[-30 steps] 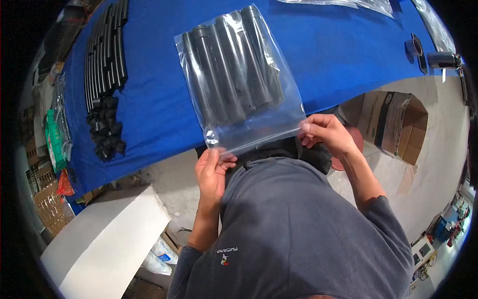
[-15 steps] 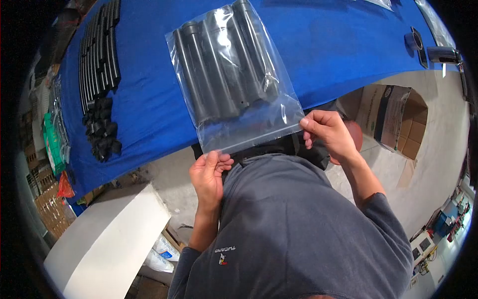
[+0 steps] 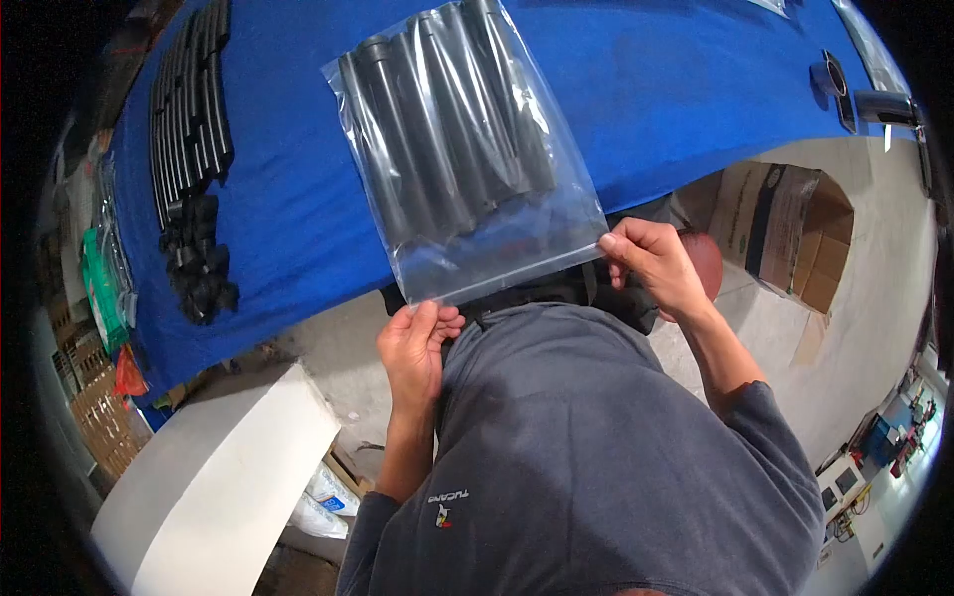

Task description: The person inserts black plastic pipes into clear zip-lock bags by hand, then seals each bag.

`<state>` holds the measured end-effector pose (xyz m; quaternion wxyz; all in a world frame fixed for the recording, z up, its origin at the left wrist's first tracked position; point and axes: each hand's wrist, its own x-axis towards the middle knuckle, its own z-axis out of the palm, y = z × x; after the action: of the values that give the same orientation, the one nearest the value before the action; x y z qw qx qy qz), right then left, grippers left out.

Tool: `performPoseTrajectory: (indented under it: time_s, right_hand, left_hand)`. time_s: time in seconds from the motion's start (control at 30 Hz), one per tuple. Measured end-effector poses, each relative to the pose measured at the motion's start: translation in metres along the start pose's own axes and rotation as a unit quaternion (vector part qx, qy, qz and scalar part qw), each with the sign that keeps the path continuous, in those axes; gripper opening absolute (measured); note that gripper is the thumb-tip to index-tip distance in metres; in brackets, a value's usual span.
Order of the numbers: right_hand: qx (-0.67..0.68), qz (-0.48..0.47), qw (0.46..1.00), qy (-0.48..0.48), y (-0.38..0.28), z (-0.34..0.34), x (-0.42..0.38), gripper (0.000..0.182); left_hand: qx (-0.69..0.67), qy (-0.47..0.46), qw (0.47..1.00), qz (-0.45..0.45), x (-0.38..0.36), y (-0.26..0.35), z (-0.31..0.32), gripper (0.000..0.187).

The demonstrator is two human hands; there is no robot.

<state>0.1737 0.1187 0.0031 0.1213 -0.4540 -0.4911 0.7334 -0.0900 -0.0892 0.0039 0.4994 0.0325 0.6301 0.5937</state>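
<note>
A clear zip-lock bag (image 3: 497, 238) lies over the front of the table, its zip edge hanging toward me. Inside it several black plastic tubes (image 3: 437, 129) rest side by side. My left hand (image 3: 412, 348) pinches the bag's near left corner between thumb and fingers. At the near right corner my right hand (image 3: 651, 260) holds the bag the same way. The zip strip stretches straight between both hands, just above my lap.
On the left of the blue tablecloth (image 3: 278, 199) are rows of thin black tubes (image 3: 189, 109) and a heap of black caps (image 3: 199, 268). An open cardboard box (image 3: 785, 238) stands on the floor at right. A white panel (image 3: 209, 477) is at lower left.
The tubes and the far part of the bag have shifted slightly up and left in view. Both hands keep their grip on the corners, nearly still.
</note>
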Motion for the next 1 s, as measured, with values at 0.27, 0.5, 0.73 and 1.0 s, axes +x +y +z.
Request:
performPoseTrajectory:
  time_s: [0.27,0.5,0.73,1.0]
  right_hand:
    - [0.050,-0.005,0.998,-0.038,-0.004,-0.006,0.001,0.017]
    - [0.023,-0.012,0.999,-0.048,-0.007,-0.003,0.000,0.022]
    - [-0.027,-0.037,0.998,0.047,-0.029,-0.041,-0.013,0.028]
    - [-0.368,-0.294,0.661,0.584,-0.092,-0.397,-0.011,0.035]
  left_hand:
    - [0.122,0.015,0.990,0.064,-0.001,0.001,0.002,0.018]
    - [-0.026,0.014,1.000,0.002,0.003,-0.003,-0.003,0.018]
    - [-0.053,0.021,0.998,0.002,0.002,-0.004,-0.001,0.027]
    - [-0.035,0.144,0.989,0.024,0.006,-0.015,-0.011,0.079]
